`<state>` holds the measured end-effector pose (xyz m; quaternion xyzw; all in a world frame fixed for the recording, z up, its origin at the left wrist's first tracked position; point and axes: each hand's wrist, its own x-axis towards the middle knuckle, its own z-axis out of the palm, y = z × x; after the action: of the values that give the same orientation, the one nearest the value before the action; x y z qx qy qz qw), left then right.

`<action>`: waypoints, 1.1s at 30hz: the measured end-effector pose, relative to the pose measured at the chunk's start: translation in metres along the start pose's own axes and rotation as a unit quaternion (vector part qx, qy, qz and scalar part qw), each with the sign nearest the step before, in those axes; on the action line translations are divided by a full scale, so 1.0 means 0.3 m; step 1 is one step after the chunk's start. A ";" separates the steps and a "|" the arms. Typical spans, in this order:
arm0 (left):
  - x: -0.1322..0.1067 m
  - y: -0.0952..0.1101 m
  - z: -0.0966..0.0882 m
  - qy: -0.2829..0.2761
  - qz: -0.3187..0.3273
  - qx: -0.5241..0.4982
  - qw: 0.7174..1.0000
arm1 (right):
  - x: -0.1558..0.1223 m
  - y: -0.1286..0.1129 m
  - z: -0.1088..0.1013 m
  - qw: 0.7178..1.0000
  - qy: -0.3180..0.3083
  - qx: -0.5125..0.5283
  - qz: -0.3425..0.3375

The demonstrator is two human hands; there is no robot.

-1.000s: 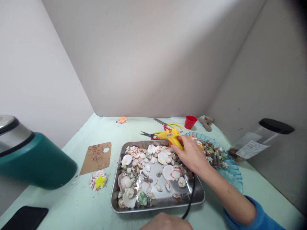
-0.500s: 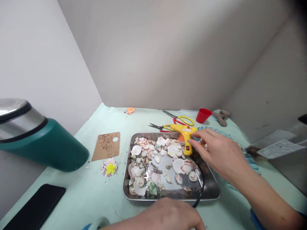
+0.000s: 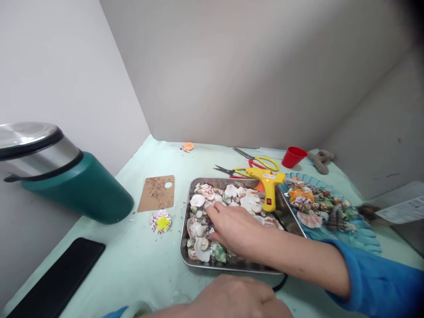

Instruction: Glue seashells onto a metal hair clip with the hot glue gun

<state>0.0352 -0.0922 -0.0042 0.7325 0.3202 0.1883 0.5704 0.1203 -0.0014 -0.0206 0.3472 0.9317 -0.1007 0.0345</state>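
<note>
My right hand (image 3: pixel 233 225) reaches into a metal tray (image 3: pixel 185 254) of seashells, thumb and forefinger apart over the small shells on its left side. Nothing shows held between them. At the lower edge of the view is my left hand (image 3: pixel 238 298), back up and fingers curled under; what it holds, if anything, is hidden. A yellow hot glue gun (image 3: pixel 270 187) with a small lit light rests on the tray's back right part, its black cord (image 3: pixel 281 282) running out at the front. White shells (image 3: pixel 250 203) and a green shell (image 3: pixel 220 253) lie in the tray.
A blue plate (image 3: pixel 366 234) of shells stands right of the tray. Behind are scissors (image 3: pixel 265 162), a red cup (image 3: pixel 294 157) and a starfish shape (image 3: pixel 321 161). Leftward lie a brown card (image 3: pixel 150 194), a shell piece with yellow star (image 3: pixel 162 223), a phone (image 3: pixel 59 278) and a green bottle (image 3: pixel 99 190).
My right hand has left the glue gun and moved left and down into the shells. The glue gun stays on the tray. The view has shifted slightly; my left hand stays low.
</note>
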 end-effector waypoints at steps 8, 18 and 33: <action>-0.062 -0.020 -0.066 0.091 -0.096 -0.033 0.991 | -0.033 0.108 -0.003 0.998 0.021 0.048 0.046; -0.034 -0.067 -0.163 0.304 -0.085 -0.504 0.804 | -0.089 0.184 -0.024 0.981 0.060 0.179 0.044; -0.015 -0.072 -0.151 0.339 -0.095 -0.455 0.818 | -0.060 0.099 0.035 0.998 -0.012 0.003 0.065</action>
<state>-0.0025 -0.0596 -0.0119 0.2448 0.4391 0.4938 0.7095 0.1533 0.0067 -0.0333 0.4056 0.9066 -0.1047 0.0508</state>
